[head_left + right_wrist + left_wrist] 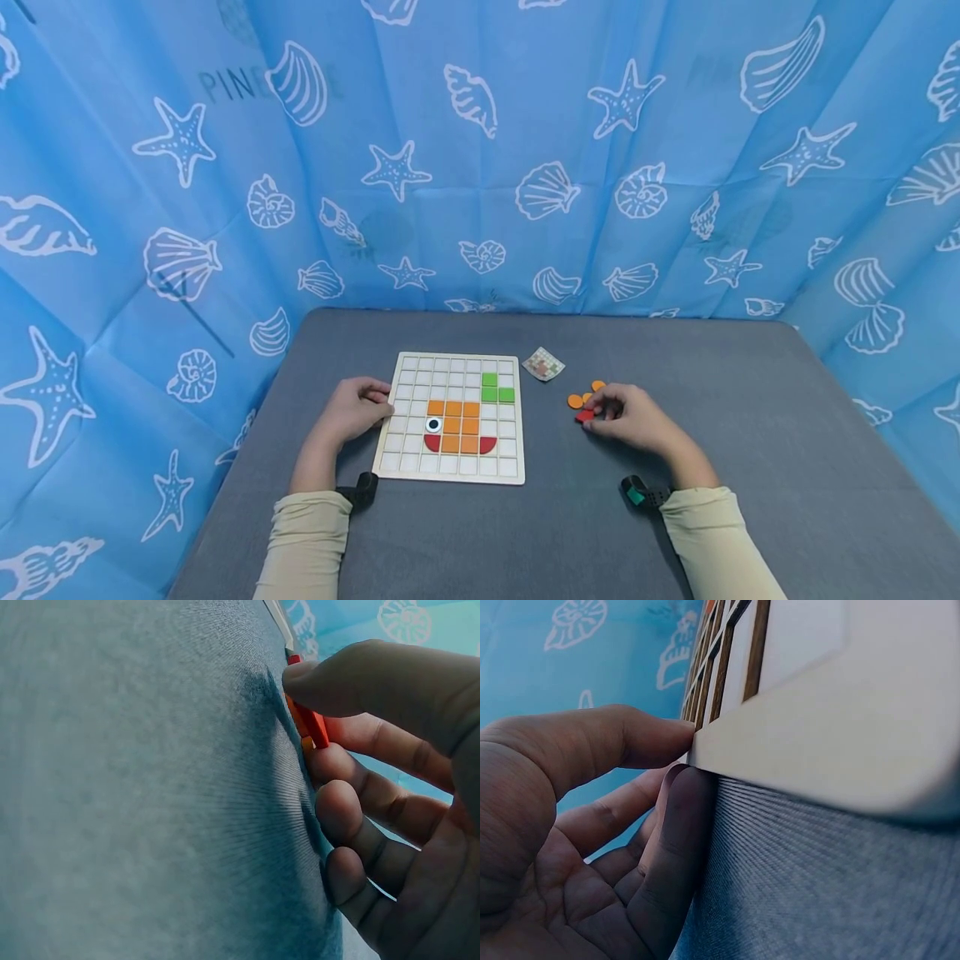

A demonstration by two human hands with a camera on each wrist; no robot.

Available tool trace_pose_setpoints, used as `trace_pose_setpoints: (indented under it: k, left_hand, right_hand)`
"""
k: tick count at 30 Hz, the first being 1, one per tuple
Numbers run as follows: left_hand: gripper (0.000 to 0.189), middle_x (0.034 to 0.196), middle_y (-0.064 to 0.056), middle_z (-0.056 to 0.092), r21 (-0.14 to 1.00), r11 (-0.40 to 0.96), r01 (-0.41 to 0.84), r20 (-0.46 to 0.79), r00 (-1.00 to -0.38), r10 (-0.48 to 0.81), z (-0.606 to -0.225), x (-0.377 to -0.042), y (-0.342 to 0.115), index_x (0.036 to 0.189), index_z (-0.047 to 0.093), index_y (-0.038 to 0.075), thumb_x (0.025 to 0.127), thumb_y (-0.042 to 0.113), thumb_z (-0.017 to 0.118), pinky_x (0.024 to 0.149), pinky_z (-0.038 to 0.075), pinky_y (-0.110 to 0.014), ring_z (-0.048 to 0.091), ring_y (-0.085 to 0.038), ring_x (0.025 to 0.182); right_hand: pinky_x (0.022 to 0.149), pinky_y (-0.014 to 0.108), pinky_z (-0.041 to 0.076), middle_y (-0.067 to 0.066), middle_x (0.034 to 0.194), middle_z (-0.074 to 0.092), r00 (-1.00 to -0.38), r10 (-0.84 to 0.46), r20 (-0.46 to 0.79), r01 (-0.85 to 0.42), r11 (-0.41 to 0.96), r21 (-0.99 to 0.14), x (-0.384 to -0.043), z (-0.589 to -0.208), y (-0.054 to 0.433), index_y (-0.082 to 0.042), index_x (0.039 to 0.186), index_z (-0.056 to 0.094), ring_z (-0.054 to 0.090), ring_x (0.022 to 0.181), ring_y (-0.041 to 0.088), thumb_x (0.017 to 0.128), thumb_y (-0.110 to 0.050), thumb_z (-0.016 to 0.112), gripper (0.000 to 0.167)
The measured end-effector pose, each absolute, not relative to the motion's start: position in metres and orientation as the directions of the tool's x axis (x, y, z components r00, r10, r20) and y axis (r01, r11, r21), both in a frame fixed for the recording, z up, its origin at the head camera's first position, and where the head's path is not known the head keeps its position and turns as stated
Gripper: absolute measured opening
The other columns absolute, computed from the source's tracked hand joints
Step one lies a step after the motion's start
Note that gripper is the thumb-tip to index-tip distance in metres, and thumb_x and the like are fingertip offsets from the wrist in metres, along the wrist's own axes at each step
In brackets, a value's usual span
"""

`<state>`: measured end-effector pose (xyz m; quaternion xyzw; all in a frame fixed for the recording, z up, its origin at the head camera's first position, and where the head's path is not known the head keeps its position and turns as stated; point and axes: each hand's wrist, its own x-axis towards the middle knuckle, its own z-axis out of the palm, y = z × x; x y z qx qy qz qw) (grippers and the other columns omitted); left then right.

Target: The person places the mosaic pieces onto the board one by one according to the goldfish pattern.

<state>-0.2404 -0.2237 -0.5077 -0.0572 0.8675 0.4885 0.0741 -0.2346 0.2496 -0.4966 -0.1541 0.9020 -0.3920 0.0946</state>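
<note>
A square wooden grid board (448,480) lies on the table, with several orange square tiles (452,425), two dark red quarter-round tiles (487,446), three green tiles (490,393) and a round eye piece (433,425) in its cells. My left hand (356,410) pinches the board's left edge; in the left wrist view the thumb (656,739) lies against the rim with a fingertip just below. To the right of the board, my right hand (636,419) pinches a red tile (309,712) between thumb and finger, close over the table. Orange round pieces (575,402) lie just beyond those fingertips.
A small patterned card (543,364) lies off the board's upper right corner. The grey cloth-covered table (480,542) ends at a blue curtain (480,208) printed with shells and starfish. Each wrist wears a black strap-on camera (362,492).
</note>
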Motion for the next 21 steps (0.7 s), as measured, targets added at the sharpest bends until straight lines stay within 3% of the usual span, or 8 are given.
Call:
trace_pose_setpoints:
  k: [9,21]
  left_hand:
    - [0.035,0.104,-0.016,0.069,0.84,0.514,-0.172,-0.184,-0.983,-0.028,-0.505,-0.24,-0.222,0.128,0.07,-0.003,0.094,0.005,0.074,0.071,0.062,-0.033,0.068,-0.022,0.083]
    - [0.035,0.102,-0.015,0.069,0.835,0.526,-0.163,-0.179,-0.984,-0.021,-0.507,-0.241,-0.224,0.127,0.07,-0.002,0.093,0.006,0.074,0.07,0.061,-0.033,0.068,-0.021,0.081]
  right_hand:
    - [0.064,0.026,0.049,0.003,0.093,0.066,-0.93,-0.368,0.008,-0.258,0.636,-0.727,-0.233,-0.494,0.245,-0.005,0.113,0.076,0.056,0.077,0.013,0.092,-0.016,0.082,0.024]
    - [0.061,0.026,0.048,0.002,0.089,0.066,-0.915,-0.386,0.113,-0.343,0.604,-0.72,-0.239,-0.492,0.212,-0.009,0.104,0.079,0.055,0.073,0.011,0.091,-0.017,0.084,0.016]
